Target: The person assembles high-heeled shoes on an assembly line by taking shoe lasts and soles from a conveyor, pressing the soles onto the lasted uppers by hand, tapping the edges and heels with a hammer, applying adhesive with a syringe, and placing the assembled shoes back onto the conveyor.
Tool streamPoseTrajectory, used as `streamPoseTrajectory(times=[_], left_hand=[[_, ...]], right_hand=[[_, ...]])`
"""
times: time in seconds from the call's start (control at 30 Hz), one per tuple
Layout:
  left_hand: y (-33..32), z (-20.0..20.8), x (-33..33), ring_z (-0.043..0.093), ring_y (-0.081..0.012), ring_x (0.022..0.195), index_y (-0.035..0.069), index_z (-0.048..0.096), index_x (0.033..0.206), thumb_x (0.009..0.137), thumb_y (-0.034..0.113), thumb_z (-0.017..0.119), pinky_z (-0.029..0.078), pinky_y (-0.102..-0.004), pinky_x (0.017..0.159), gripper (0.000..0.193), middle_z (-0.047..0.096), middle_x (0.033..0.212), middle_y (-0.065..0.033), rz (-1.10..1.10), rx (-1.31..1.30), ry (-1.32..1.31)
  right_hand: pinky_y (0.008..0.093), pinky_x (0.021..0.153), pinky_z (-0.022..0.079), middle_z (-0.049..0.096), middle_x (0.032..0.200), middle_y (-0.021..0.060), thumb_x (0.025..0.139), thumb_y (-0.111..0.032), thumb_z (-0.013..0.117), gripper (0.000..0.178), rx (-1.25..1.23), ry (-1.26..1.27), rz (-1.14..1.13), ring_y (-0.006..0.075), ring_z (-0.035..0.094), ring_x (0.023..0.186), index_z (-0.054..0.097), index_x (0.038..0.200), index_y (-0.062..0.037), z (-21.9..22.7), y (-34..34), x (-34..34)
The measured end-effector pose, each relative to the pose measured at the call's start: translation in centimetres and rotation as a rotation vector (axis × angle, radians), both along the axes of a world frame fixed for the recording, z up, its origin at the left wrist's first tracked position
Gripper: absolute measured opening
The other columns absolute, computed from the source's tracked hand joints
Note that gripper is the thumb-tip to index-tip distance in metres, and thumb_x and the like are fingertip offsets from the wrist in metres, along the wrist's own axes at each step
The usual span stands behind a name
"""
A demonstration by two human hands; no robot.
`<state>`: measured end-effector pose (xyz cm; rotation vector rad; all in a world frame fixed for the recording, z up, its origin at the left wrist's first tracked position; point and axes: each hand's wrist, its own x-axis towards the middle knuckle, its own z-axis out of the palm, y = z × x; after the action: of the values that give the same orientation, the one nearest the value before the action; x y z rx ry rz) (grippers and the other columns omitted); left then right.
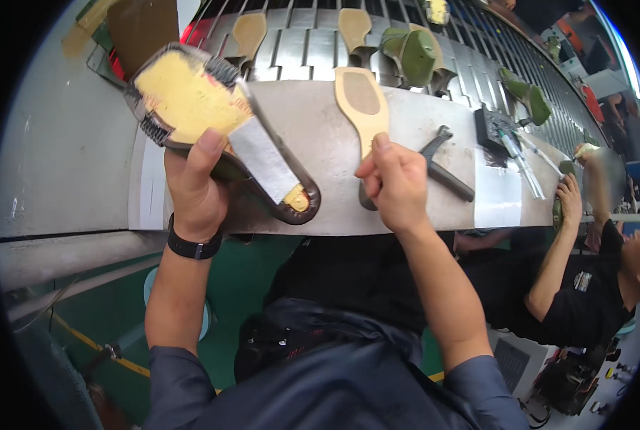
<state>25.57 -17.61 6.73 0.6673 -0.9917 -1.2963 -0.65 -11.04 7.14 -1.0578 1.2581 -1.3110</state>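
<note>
My left hand point(198, 179) grips an upturned shoe upper on a last point(191, 100). Its underside shows a broad yellow patch, a grey strip along the narrow part and dark gathered edges. My right hand point(398, 183) is closed in a pinch above the bench, beside a tan shoe sole point(363, 104) with a brownish oval patch. The sole's narrow end and dark heel pass behind my right hand, so whether the fingers touch it is hidden. Anything small in the pinch cannot be made out. To the right of that hand lies a hammer point(449, 175) with a dark handle.
Beyond the metal bench point(298, 136) runs a slatted conveyor point(305, 43) carrying tan soles point(249, 34) and green shoes on lasts point(409, 57). A black holder point(493, 129) stands by slim tools point(520, 161) on white paper. At right, a co-worker's hand point(569, 197) holds a green item.
</note>
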Motion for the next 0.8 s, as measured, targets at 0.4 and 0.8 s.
streamPoseTrajectory(times=[0.4, 0.8], left_hand=[[-1.4, 0.5, -3.6, 0.064, -0.0252, 0.123, -0.002, 0.051, 0.144, 0.098, 0.029, 0.067, 0.047, -0.0406, 0.11, 0.058, 0.065, 0.134, -0.0129, -0.168, -0.118, 0.052], [-1.8, 2.6, -5.1, 0.068, -0.0193, 0.111, -0.003, 0.06, 0.132, 0.098, 0.026, 0.073, 0.054, -0.0346, 0.098, 0.047, 0.071, 0.122, -0.01, -0.109, 0.008, 0.088]], right_hand=[[0.0394, 0.09, 0.054, 0.066, 0.119, 0.0245, 0.092, -0.015, 0.076, 0.034, -0.451, 0.771, -0.287, 0.0313, 0.068, 0.107, 0.063, 0.116, 0.0054, -1.3, 2.5, -0.2], [0.045, 0.109, 0.047, 0.049, 0.152, 0.0323, 0.103, -0.028, 0.066, 0.065, 0.009, -0.444, -0.118, 0.04, 0.058, 0.135, 0.035, 0.153, 0.0004, -1.4, 19.0, -3.2]])
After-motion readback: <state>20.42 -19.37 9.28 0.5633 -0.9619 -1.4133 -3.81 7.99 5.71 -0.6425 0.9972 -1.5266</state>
